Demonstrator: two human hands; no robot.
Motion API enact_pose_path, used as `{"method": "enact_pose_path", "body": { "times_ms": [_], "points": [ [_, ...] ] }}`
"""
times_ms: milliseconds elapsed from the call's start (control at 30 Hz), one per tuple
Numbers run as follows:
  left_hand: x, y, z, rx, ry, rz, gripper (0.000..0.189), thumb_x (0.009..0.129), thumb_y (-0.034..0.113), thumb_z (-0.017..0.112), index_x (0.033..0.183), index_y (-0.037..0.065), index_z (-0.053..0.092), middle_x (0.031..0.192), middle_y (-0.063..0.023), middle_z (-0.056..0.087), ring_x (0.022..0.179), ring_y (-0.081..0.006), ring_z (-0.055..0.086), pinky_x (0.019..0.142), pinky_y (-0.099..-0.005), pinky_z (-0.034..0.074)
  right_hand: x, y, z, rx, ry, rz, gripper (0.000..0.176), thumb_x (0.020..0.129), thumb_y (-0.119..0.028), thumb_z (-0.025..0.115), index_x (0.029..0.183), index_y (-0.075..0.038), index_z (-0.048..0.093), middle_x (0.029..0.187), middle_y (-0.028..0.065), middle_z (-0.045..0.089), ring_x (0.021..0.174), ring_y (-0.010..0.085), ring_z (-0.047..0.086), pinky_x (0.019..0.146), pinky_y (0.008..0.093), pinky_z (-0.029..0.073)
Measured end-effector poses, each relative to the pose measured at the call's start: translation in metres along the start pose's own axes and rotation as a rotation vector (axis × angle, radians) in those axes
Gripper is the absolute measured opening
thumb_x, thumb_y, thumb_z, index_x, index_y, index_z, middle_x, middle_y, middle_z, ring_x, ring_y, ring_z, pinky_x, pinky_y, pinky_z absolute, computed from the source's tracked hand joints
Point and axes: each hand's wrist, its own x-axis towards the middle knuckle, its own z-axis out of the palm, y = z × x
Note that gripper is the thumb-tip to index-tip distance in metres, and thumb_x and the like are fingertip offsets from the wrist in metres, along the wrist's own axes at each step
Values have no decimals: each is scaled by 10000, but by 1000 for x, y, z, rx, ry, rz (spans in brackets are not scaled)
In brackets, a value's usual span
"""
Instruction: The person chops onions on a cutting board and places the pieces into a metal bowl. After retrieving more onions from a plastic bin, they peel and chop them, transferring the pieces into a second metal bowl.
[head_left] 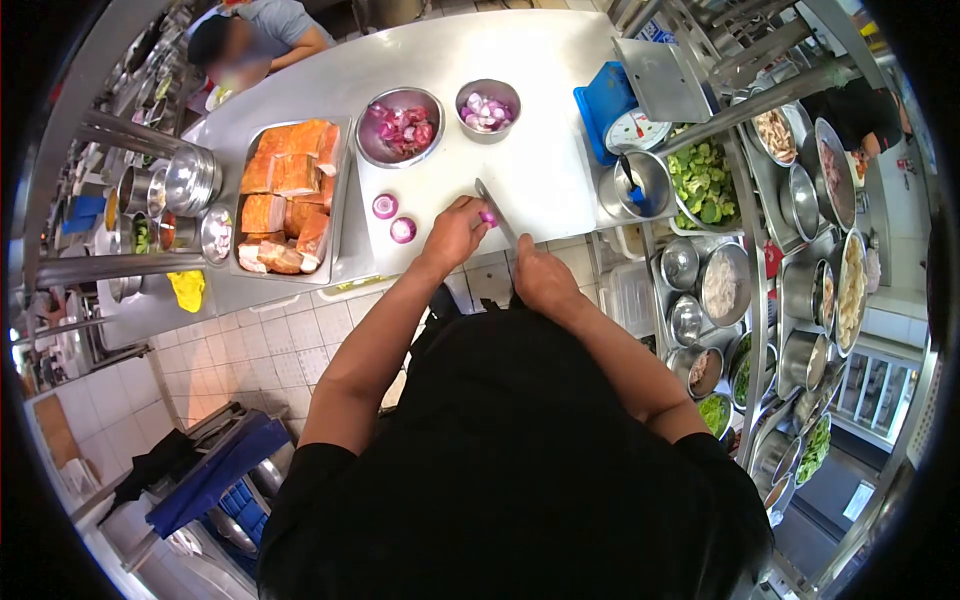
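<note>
A kitchen knife (493,207) is in my right hand (543,273), its fingers closed round the handle and the blade pointing away from me. My left hand (458,232) has its fingers curled against a purple onion piece (488,218) beside the blade. Both work near the front edge of a white cutting board (545,170). Left of my left hand lie two purple onion pieces, one (384,206) behind the other (403,230). Farther back, a small metal bowl (514,127) holds cut onion. A larger bowl (362,140) contains dark red pieces I cannot identify.
A metal tray (342,190) of browned meat slabs stands left of the board. To the right are a blue scale (603,105), a metal pot (618,195), and racks with several food bowls. Across the counter (400,50) a person (270,40) sits or leans.
</note>
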Motion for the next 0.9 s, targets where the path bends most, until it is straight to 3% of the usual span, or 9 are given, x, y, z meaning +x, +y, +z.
{"method": "enact_pose_path", "body": {
  "times_ms": [167, 400, 600, 700, 767, 900],
  "points": [
    [1, -6, -1, -23, -53, -39, 294, 885, 75, 779, 1162, 62, 681, 1145, -166, 693, 1047, -419, 685, 906, -487, 564, 6, 4, 14, -45, 22, -21, 276, 983, -115, 598, 1150, 56, 461, 864, 320, 720, 902, 501, 726, 829, 596, 563],
    [2, -9, -2, -57, -68, -17, 283, 886, 67, 777, 1153, 75, 684, 1115, -169, 692, 1016, -416, 687, 897, -482, 566, 30, 5, 33, -5, 18, 22, 253, 987, -72, 531, 1188, 61, 453, 866, 306, 721, 883, 498, 725, 801, 603, 567],
    [2, -8, -4, -95, -48, 21, 284, 868, 40, 815, 1120, 38, 686, 1076, -173, 710, 985, -366, 718, 853, -444, 592, 43, 9, 44, 19, 53, 28, 231, 994, -60, 486, 1197, 42, 448, 903, 314, 723, 892, 504, 719, 805, 620, 556],
    [3, -4, -4, -46, -18, 59, 305, 873, 43, 792, 1153, 41, 671, 1084, -177, 697, 1006, -403, 692, 886, -474, 572, 37, 6, 28, 48, 84, 19, 223, 1005, -82, 488, 1189, 37, 445, 889, 318, 716, 873, 521, 706, 800, 634, 541],
    [-1, -3, -3, -139, -50, -95, 370, 865, 57, 809, 1198, 17, 653, 1111, -197, 692, 1044, -398, 696, 914, -466, 576, 24, 0, 15, 82, 108, 13, 220, 1014, -100, 491, 1183, 33, 443, 879, 321, 710, 863, 531, 697, 795, 640, 532],
    [4, 6, 5, -17, 32, -88, 490, 821, 131, 879, 1240, 12, 653, 1160, -205, 684, 987, -382, 718, 875, -439, 599, 9, 27, 2, 164, 178, 31, 219, 1045, -167, 503, 1163, 14, 462, 842, 336, 685, 844, 550, 676, 775, 647, 516]
  ]
}}
